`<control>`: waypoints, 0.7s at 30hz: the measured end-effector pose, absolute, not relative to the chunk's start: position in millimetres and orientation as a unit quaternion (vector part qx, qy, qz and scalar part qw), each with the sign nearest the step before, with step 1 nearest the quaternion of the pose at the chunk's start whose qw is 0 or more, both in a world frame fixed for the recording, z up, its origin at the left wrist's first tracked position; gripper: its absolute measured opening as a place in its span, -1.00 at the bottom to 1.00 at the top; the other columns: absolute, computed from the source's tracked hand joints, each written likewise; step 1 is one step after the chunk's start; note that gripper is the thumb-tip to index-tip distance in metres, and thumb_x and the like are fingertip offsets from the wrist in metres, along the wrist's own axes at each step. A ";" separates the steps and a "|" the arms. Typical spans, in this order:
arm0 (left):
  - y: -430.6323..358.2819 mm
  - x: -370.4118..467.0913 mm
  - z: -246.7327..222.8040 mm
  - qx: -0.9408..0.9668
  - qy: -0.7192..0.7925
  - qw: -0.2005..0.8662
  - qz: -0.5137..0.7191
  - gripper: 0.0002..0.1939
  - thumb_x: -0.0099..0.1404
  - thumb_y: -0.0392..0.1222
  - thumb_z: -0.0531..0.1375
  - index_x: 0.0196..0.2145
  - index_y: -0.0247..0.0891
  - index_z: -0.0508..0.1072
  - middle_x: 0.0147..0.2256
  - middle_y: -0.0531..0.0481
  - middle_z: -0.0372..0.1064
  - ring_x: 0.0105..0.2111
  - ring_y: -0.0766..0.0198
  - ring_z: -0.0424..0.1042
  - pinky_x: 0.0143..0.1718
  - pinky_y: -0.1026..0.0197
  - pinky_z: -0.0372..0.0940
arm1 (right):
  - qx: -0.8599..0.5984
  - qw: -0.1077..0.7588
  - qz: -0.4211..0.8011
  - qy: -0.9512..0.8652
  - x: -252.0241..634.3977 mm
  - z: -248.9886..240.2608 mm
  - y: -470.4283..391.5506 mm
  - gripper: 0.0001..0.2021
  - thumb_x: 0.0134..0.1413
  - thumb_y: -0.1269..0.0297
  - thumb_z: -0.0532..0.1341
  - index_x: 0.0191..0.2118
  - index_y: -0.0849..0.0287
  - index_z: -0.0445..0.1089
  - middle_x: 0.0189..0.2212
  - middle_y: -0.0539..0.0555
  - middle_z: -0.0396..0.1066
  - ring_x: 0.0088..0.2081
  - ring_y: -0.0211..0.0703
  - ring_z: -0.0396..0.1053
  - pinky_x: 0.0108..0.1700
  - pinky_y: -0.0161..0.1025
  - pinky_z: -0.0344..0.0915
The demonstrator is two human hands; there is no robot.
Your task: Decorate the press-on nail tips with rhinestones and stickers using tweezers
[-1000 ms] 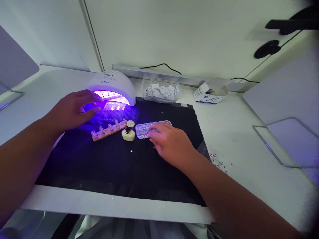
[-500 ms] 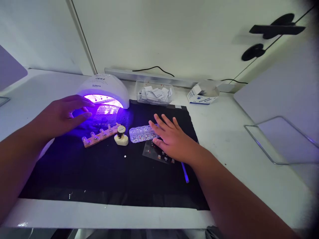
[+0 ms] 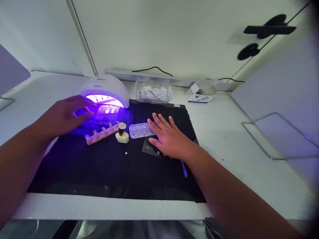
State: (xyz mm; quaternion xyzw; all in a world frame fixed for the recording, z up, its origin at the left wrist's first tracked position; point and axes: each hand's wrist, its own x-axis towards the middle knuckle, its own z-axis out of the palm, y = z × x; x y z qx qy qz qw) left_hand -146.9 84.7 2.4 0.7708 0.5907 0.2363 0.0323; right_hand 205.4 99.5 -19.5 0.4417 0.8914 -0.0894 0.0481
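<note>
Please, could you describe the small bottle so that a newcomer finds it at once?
Start at the black mat, near the glowing lamp. Between the pink stand and the compartment box is the bottle, cream-bodied with a gold-and-dark cap, unlike either neighbour.

Looked like a nail-work station, laid out on a white bench [image 3: 216, 136] with a black mat [image 3: 112, 172]. Showed as much in a glowing dome lamp [image 3: 107, 85], a small capped bottle [image 3: 122, 136], a divided case [image 3: 140, 130] of tiny decorations and a box [image 3: 199, 97] marked "Alcohol Pads". Could have belonged to a salon or a home (impossible to tell which).
</note>
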 end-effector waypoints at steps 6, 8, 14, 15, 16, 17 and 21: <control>85.4 -151.7 2.7 0.766 0.596 0.030 0.240 -0.58 0.34 0.11 0.11 -0.01 -0.20 0.47 -0.06 -0.04 0.48 -0.18 0.22 0.46 -0.26 0.26 0.30 | 0.459 -0.040 -0.145 0.876 219.7 -13.6 110.1 -0.34 0.38 0.03 -0.08 0.47 0.10 -0.27 0.50 0.14 -0.45 0.49 0.09 -0.49 0.42 0.35 -0.43; 85.7 -152.8 2.3 0.765 0.596 0.032 0.242 -0.59 0.34 0.10 0.12 -0.01 -0.19 0.47 -0.07 -0.02 0.48 -0.17 0.23 0.45 -0.23 0.26 0.29 | 0.480 -0.054 -0.116 0.868 223.8 -11.3 112.2 -0.32 0.37 0.07 -0.03 0.47 0.14 -0.25 0.50 0.15 -0.44 0.49 0.11 -0.48 0.42 0.35 -0.45; 86.2 -153.8 1.2 0.754 0.611 0.051 0.236 -0.57 0.32 0.13 0.13 -0.01 -0.19 0.47 -0.16 0.00 0.49 -0.21 0.23 0.44 -0.32 0.31 0.27 | 0.479 0.008 -0.097 0.873 223.9 -9.0 111.1 -0.32 0.31 0.18 0.02 0.46 0.20 -0.16 0.49 0.13 -0.32 0.49 0.19 -0.44 0.42 0.36 -0.44; 86.6 -154.4 0.8 0.752 0.614 0.051 0.235 -0.57 0.32 0.13 0.13 -0.01 -0.18 0.47 -0.16 0.00 0.49 -0.21 0.23 0.44 -0.32 0.31 0.26 | 0.475 0.017 -0.097 0.874 222.8 -9.3 110.5 -0.32 0.29 0.21 0.02 0.46 0.19 -0.17 0.49 0.12 -0.32 0.49 0.20 -0.44 0.42 0.36 -0.45; 87.1 -155.2 0.3 0.750 0.617 0.050 0.233 -0.57 0.32 0.13 0.13 0.00 -0.17 0.46 -0.16 0.01 0.49 -0.21 0.23 0.44 -0.31 0.30 0.26 | 0.474 0.026 -0.095 0.875 221.7 -9.8 109.8 -0.30 0.27 0.24 0.03 0.46 0.19 -0.18 0.49 0.11 -0.33 0.49 0.20 -0.45 0.42 0.37 -0.45; 87.8 -156.1 -0.4 0.748 0.620 0.048 0.232 -0.57 0.31 0.13 0.14 0.00 -0.16 0.46 -0.16 0.02 0.49 -0.21 0.23 0.43 -0.30 0.30 0.25 | 0.473 0.034 -0.092 0.875 220.5 -10.5 109.2 -0.29 0.25 0.27 0.04 0.46 0.19 -0.18 0.49 0.11 -0.33 0.49 0.21 -0.44 0.42 0.38 -0.45; 90.4 -158.9 -3.5 0.749 0.621 0.045 0.227 -0.57 0.29 0.15 0.14 -0.02 -0.13 0.47 -0.16 0.05 0.49 -0.22 0.22 0.43 -0.29 0.28 0.24 | 0.475 0.040 -0.064 0.877 215.4 -15.0 107.9 -0.30 0.26 0.22 0.05 0.45 0.15 -0.13 0.49 0.10 -0.27 0.48 0.26 -0.39 0.40 0.44 -0.43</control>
